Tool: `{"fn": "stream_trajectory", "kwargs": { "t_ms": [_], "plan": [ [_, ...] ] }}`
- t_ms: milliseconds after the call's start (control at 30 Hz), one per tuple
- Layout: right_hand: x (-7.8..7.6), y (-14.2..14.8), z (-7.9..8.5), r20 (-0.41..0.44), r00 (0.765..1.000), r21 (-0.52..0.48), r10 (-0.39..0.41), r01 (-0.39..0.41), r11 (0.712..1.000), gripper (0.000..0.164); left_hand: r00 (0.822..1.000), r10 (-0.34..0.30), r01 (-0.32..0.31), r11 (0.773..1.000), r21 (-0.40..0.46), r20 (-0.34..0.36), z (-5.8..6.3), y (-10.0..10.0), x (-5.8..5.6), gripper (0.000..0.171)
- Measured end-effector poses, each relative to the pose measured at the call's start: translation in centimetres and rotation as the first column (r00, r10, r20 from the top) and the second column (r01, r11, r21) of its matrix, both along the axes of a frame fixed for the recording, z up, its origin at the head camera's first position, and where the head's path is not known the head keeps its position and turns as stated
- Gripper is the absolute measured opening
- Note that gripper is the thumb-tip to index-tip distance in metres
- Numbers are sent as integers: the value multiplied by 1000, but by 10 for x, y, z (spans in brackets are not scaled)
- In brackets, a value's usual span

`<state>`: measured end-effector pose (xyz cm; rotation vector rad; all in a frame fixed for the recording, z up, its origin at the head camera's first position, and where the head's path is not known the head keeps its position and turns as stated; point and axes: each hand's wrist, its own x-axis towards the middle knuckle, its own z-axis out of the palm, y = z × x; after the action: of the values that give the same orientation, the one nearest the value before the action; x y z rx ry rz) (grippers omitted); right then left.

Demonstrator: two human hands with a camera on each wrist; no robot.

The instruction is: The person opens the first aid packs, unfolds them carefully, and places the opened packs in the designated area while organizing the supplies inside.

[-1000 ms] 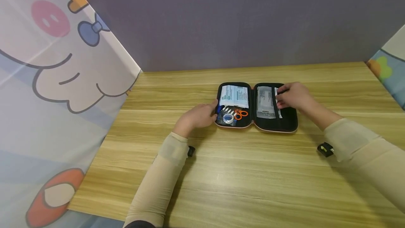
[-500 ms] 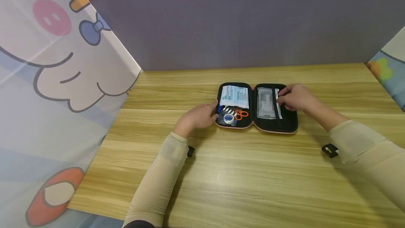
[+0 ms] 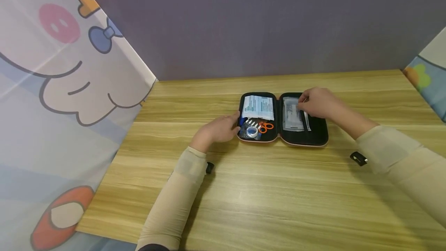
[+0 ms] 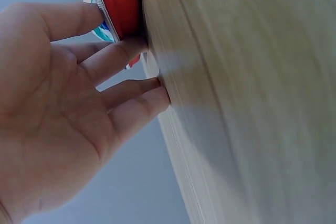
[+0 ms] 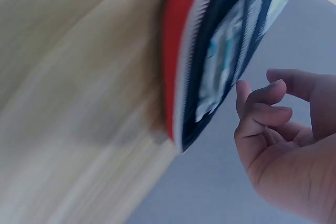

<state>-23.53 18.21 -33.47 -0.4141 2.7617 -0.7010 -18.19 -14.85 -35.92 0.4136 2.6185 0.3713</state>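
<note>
An open, zippered first-aid case (image 3: 315, 136) lies flat on the wooden table. Its left half holds a white-and-blue packet (image 3: 258, 107), orange-handled scissors (image 3: 266, 126), cotton swabs and a roll of white tape (image 3: 251, 131). Clear packets (image 3: 292, 114) sit under a black elastic strap in the right half. My left hand (image 3: 219, 128) rests at the case's left edge; its thumb and a finger touch the red shell (image 4: 119, 3) while other fingertips stand on the table. Above the strap hovers my right hand (image 3: 318, 102), fingers loosely bent, nothing visible between them in the right wrist view.
Wooden tabletop (image 3: 271, 193) extends around the case, with a grey panel (image 3: 265, 22) behind it. A cartoon-printed sheet (image 3: 69, 100) hangs at the left. Small black devices (image 3: 359, 159) sit beside both forearms.
My right hand has moved left and up, from the white strip at the strap's right side to over the strap. My left hand stays at the case's edge.
</note>
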Motion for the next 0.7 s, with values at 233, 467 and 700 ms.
{"fn": "stream_trajectory", "kwargs": {
  "t_ms": [233, 467, 700],
  "plan": [
    [15, -26, 2, 18, 996, -44, 87, -86, 995, 30, 996, -50, 44, 995, 86, 67, -2, -7, 0, 77],
    [47, -59, 4, 29, 980, -79, 199, -196, 977, 20, 991, -66, 54, 993, 106, 113, 5, -10, 2, 97],
    [66, -87, -10, -66, 941, -41, 332, -335, 941, 30, 993, -43, 32, 994, 101, 113, 7, -11, 2, 100]
  ]
}}
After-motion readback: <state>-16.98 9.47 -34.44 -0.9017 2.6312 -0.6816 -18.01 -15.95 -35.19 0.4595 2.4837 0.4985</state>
